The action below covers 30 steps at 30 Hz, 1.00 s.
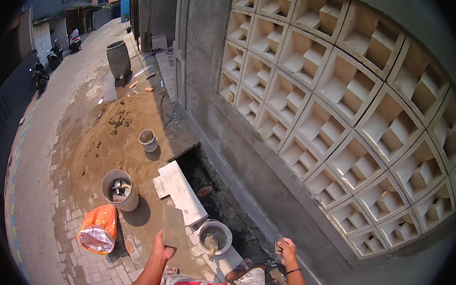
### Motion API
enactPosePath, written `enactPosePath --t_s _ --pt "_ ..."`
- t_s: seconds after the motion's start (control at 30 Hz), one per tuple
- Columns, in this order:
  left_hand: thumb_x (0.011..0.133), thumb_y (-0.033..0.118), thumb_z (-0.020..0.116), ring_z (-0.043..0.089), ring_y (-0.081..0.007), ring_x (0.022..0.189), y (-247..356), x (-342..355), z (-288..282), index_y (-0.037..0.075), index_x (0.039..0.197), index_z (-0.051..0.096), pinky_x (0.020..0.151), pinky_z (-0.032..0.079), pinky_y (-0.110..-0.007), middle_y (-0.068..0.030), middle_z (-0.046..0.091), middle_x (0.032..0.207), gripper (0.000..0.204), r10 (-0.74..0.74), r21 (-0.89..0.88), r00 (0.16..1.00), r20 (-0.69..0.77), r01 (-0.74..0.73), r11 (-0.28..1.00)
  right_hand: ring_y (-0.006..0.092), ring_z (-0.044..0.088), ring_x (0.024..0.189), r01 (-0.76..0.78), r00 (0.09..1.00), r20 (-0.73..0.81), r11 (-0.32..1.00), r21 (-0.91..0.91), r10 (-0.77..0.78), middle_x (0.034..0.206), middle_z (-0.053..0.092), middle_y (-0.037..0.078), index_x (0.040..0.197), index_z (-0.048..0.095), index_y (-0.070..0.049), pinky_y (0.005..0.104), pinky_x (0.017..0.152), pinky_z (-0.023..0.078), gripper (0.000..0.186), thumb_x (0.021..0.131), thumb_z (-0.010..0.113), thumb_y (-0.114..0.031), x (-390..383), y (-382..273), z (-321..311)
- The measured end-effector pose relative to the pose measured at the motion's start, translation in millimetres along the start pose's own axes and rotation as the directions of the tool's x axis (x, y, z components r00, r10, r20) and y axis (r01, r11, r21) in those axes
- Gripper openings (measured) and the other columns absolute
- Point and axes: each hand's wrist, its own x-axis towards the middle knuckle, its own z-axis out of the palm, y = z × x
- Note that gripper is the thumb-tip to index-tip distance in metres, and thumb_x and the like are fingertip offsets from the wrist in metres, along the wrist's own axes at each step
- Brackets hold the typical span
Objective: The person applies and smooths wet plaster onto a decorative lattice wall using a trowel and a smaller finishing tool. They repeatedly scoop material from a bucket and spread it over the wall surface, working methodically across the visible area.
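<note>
My left hand (163,247) is closed on the edge of a flat grey rectangular board (174,227), held over the paving. Near the foot of the rendered wall (284,208), my right hand (286,252) grips a thin, flat, dark tool (277,241). Its kind is hard to make out, and I cannot tell whether it touches the wall. Between my hands, by my feet, stands a round pail (227,231) with wet grey mix inside. A trowel's wooden handle (212,252) seems to stick out over its near rim.
An open ditch (209,181) runs along the wall, beside pale slabs (181,190). To the left are a bucket of rubble (132,199), an orange sack (98,229), a sand heap (117,131) and a smaller bucket (148,141). Decorative blocks (334,91) fill the wall on the right.
</note>
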Motion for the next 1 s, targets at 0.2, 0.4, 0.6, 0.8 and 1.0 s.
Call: enactPosePath --t_s 0.2,0.4,0.6,0.8,1.0 --pt "0.095 0.024 0.052 0.069 -0.0254 0.094 61.6 44.2 -133.9 0.005 0.113 0.064 0.082 0.058 -0.040 -0.0092 0.069 0.107 0.029 -0.110 0.047 0.994 -0.023 0.111 0.993 0.0198 0.066 0.081 0.184 0.982 0.012 0.961 0.207 -0.191 0.096 0.066 0.008 0.120 0.051 0.000 0.0361 0.065 0.056 0.037 0.087 0.066 -0.002 -68.0 80.3 124.8" --pt "0.095 0.027 0.051 0.069 -0.0234 0.090 113.0 4.2 -178.8 0.009 0.111 0.064 0.078 0.058 -0.039 -0.0064 0.070 0.104 0.027 -0.330 0.041 0.944 0.016 0.329 0.943 0.0164 0.066 0.078 0.129 0.991 -0.063 0.926 0.354 -0.114 0.098 0.067 0.005 0.115 0.057 -0.006 0.0313 0.061 0.051 0.031 0.086 0.068 -0.006 -164.9 132.7 203.7" --pt "0.095 0.031 0.052 0.068 -0.0217 0.095 159.5 -5.6 -196.5 0.015 0.112 0.064 0.081 0.057 -0.040 -0.0028 0.070 0.105 0.026 -0.342 0.195 0.939 -0.019 0.339 0.920 0.0143 0.066 0.082 0.237 0.970 -0.115 0.932 0.273 -0.213 0.099 0.068 0.005 0.116 0.057 -0.006 0.0292 0.063 0.051 0.030 0.088 0.069 -0.008 -216.3 92.9 245.9" --pt "0.095 0.033 0.052 0.068 -0.0215 0.095 173.6 -23.6 -178.3 0.015 0.113 0.065 0.081 0.056 -0.039 -0.0020 0.070 0.107 0.028 -0.325 0.161 0.944 -0.049 0.329 0.931 0.0165 0.067 0.084 0.228 0.973 -0.082 0.943 0.242 -0.214 0.101 0.068 0.008 0.118 0.056 -0.002 0.0326 0.070 0.056 0.033 0.087 0.068 -0.005 -243.9 91.4 271.9" --pt "0.094 0.033 0.052 0.068 -0.0228 0.096 163.9 -27.9 -188.3 0.015 0.112 0.065 0.083 0.055 -0.041 -0.0024 0.070 0.107 0.029 -0.341 0.145 0.938 -0.064 0.346 0.927 0.0135 0.064 0.087 0.149 0.988 -0.070 0.963 0.223 -0.137 0.104 0.068 0.005 0.121 0.055 -0.005 0.0316 0.068 0.050 0.036 0.088 0.069 -0.009 -241.7 119.1 260.7"
